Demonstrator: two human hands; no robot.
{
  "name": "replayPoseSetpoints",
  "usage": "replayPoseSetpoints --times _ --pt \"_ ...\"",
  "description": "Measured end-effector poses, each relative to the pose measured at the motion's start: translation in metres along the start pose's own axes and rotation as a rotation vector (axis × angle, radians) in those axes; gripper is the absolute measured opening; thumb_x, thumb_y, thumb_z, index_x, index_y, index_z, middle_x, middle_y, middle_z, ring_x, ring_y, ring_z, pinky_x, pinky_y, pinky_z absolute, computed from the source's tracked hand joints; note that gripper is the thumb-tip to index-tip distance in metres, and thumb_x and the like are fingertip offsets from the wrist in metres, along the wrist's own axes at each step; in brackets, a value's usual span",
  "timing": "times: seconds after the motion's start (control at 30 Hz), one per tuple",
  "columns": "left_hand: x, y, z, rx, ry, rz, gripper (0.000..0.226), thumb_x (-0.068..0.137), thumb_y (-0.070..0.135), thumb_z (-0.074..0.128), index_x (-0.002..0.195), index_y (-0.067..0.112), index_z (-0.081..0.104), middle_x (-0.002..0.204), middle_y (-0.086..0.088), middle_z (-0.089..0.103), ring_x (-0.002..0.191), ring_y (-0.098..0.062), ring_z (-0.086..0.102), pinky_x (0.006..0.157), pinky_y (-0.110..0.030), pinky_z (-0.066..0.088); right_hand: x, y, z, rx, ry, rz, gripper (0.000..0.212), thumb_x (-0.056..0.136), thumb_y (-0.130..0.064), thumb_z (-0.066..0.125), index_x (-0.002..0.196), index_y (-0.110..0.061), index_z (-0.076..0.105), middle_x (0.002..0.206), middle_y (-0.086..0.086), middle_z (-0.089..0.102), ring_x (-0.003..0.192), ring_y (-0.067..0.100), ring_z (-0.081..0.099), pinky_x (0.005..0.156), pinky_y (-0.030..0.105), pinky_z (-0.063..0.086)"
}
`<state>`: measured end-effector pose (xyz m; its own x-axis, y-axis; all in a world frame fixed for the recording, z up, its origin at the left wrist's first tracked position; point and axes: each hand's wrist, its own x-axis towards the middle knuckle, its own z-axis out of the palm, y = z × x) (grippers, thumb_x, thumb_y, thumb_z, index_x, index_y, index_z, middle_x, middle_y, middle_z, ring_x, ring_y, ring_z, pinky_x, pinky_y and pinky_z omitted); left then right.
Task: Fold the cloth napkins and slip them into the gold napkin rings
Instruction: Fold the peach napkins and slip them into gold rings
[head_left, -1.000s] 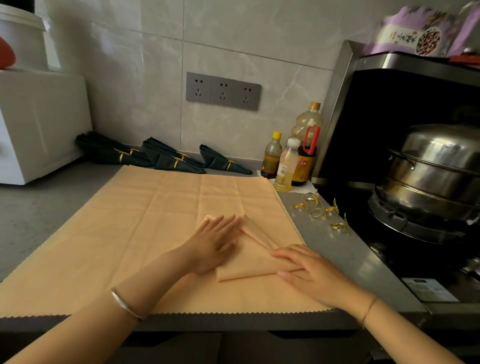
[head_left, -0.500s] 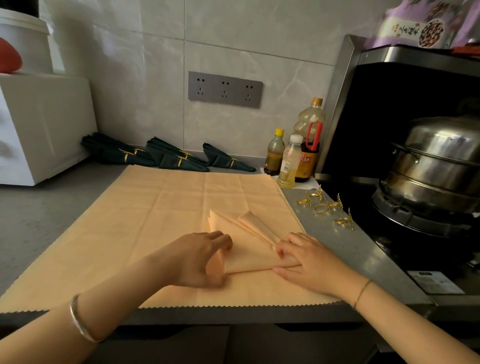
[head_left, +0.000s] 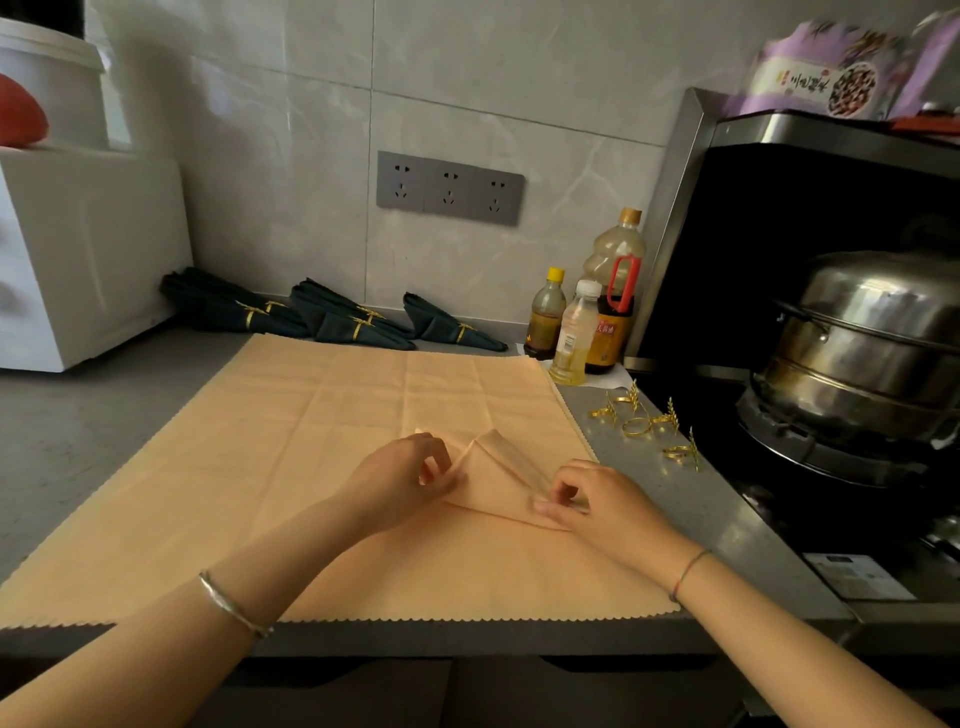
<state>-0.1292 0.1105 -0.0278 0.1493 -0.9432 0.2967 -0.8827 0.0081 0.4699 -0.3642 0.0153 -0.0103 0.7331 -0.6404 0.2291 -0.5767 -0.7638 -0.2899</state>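
Folded peach napkin (head_left: 493, 486) lies between both hands on a larger peach cloth (head_left: 260, 467). Probably light and limp, and the creases slip open, so grip at the folded edges. Left hand (head_left: 400, 483), fingers curled, pinches its left flap. Right hand (head_left: 597, 499) pinches the right fold, wrists low. Gold napkin rings (head_left: 644, 426) sit beyond the right hand, untouched.

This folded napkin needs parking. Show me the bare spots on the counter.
Bare grey counter lies left of the peach cloth, before the white appliance. The cloth's far half, short of the green napkins, is free. Crowded: the right strip, with gold rings and bottles.
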Motion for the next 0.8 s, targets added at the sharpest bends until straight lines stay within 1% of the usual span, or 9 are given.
replayPoseSetpoints --times 0.1,0.17,0.27,0.37,0.47,0.53,0.6,0.7,0.8 --pt "0.001 0.0 0.003 -0.068 -0.003 -0.015 0.028 0.09 0.036 0.06 0.114 0.026 0.052 0.114 0.008 0.055 0.088 -0.011 0.057 0.078 -0.029 0.047 0.003 -0.001 0.001 0.029 0.0 0.012 0.026 0.086 -0.046 0.06 0.103 -0.026 0.059 0.093 -0.012 0.058 0.086 0.002 0.053 0.076 0.022 0.047" --pt "0.001 -0.001 0.006 0.037 -0.011 0.088 0.053 0.092 0.03 0.057 0.141 0.029 0.035 0.137 0.006 0.045 0.111 -0.013 0.052 0.093 -0.029 0.042 0.006 0.001 0.004 0.051 -0.035 0.011 0.039 0.089 -0.046 0.057 0.124 -0.027 0.056 0.099 -0.01 0.054 0.09 0.001 0.052 0.077 0.014 0.043" --pt "0.003 -0.002 0.01 0.243 -0.084 0.233 0.063 0.097 0.025 0.038 0.151 0.034 0.007 0.159 0.009 0.012 0.142 -0.015 0.018 0.116 -0.029 0.008 0.008 0.001 0.008 0.027 -0.074 -0.014 0.042 0.093 -0.045 0.049 0.132 -0.029 0.052 0.095 -0.011 0.044 0.093 -0.005 0.045 0.074 0.003 0.036" --pt "0.007 -0.006 0.015 0.328 -0.182 0.278 0.068 0.084 0.047 0.002 0.151 0.035 0.002 0.159 0.014 0.0 0.147 -0.011 -0.003 0.112 -0.028 -0.015 0.01 0.001 0.008 -0.008 -0.078 -0.02 0.042 0.095 -0.046 0.046 0.132 -0.029 0.053 0.086 -0.016 0.035 0.086 -0.007 0.039 0.07 0.006 0.034" --pt "0.009 -0.008 0.018 0.318 -0.229 0.237 0.077 0.083 0.066 -0.007 0.152 0.033 0.007 0.158 0.016 0.004 0.146 -0.006 -0.006 0.114 -0.028 -0.016 0.01 -0.001 0.007 -0.021 -0.084 -0.018 0.041 0.095 -0.046 0.045 0.132 -0.03 0.053 0.084 -0.015 0.034 0.083 -0.007 0.038 0.068 0.009 0.035" --pt "0.01 -0.006 0.02 0.286 -0.252 0.213 0.079 0.08 0.062 -0.008 0.152 0.032 0.008 0.158 0.016 0.007 0.145 -0.004 -0.004 0.114 -0.027 -0.015 0.01 0.0 0.008 -0.024 -0.083 -0.017 0.04 0.095 -0.045 0.046 0.13 -0.029 0.055 0.085 -0.016 0.034 0.084 -0.006 0.039 0.07 0.01 0.035" --pt "0.011 -0.005 0.021 0.259 -0.28 0.188 0.069 0.088 0.057 -0.001 0.152 0.032 0.007 0.157 0.016 0.008 0.145 -0.004 -0.003 0.113 -0.024 -0.013 0.01 0.001 0.007 -0.037 -0.078 -0.032 0.039 0.096 -0.044 0.045 0.129 -0.027 0.056 0.089 -0.019 0.037 0.09 -0.004 0.04 0.076 0.011 0.035" --pt "0.013 -0.008 0.022 0.223 -0.307 0.166 0.051 0.102 0.043 0.011 0.152 0.031 0.008 0.158 0.017 0.01 0.146 -0.004 0.001 0.116 -0.025 -0.008 0.009 -0.004 0.005 -0.102 -0.067 -0.137 0.037 0.098 -0.037 0.043 0.133 -0.025 0.051 0.121 -0.017 0.045 0.115 0.005 0.043 0.095 0.017 0.033" --pt "0.014 -0.01 0.022 0.212 -0.319 0.155 0.049 0.104 0.039 0.015 0.152 0.032 0.01 0.157 0.017 0.011 0.146 -0.004 0.003 0.117 -0.026 -0.005 0.009 -0.018 0.006 -0.222 -0.148 -0.244 0.048 0.1 -0.035 0.038 0.146 -0.026 0.029 0.151 -0.012 0.028 0.137 0.008 0.027 0.108 0.016 0.014"
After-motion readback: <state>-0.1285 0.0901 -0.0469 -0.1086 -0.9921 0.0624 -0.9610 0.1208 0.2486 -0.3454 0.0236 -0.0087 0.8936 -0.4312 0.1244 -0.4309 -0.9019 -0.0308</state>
